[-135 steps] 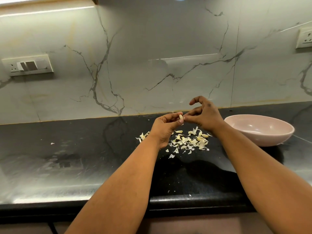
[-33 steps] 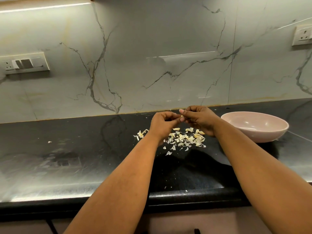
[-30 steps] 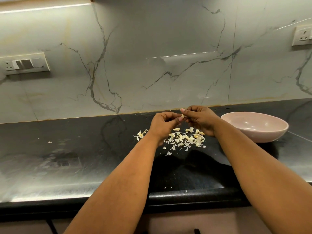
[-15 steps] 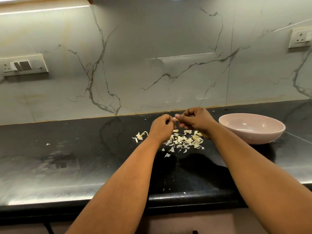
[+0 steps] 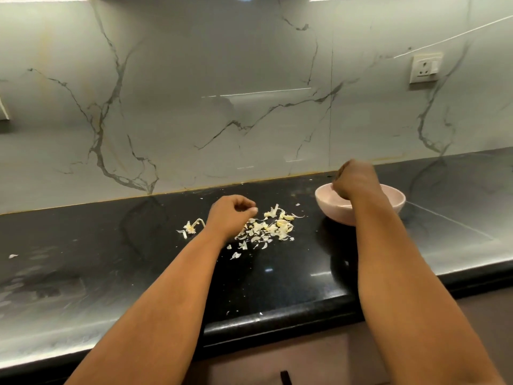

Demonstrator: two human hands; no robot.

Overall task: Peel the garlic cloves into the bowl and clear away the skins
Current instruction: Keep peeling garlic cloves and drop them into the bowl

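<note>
A scatter of pale garlic skins point(image 5: 266, 227) is lying on the black bench point(image 5: 111, 273), about midway between its front edge and its back edge, where the bench meets the wall. The skins are thin, curled and cream-white, and a few yellowish pieces are mixed in among them; whether any of these is an unpeeled clove cannot be told. A smaller tuft of skin point(image 5: 191, 227) is lying apart on the left of the heap, and single flakes are strewn toward the front edge.

The left hand point(image 5: 231, 213) is being held just over the left side of the heap, knuckles up and fingers curled inward; whether anything is being pinched there cannot be told. The right hand point(image 5: 354, 179) is being held over the pink bowl point(image 5: 394, 202), fingers bunched and pointing down into it; what they are holding, if anything, is hidden by the back of the hand. The bowl is standing to the right of the heap, near the back edge, and its inside is mostly covered by the hand.

The bench is glossy and speckled, and light is being reflected along its front edge. Behind it a white marble backsplash point(image 5: 249, 79) with grey veins is rising, with a white wall socket point(image 5: 424, 68) mounted at the upper right.
</note>
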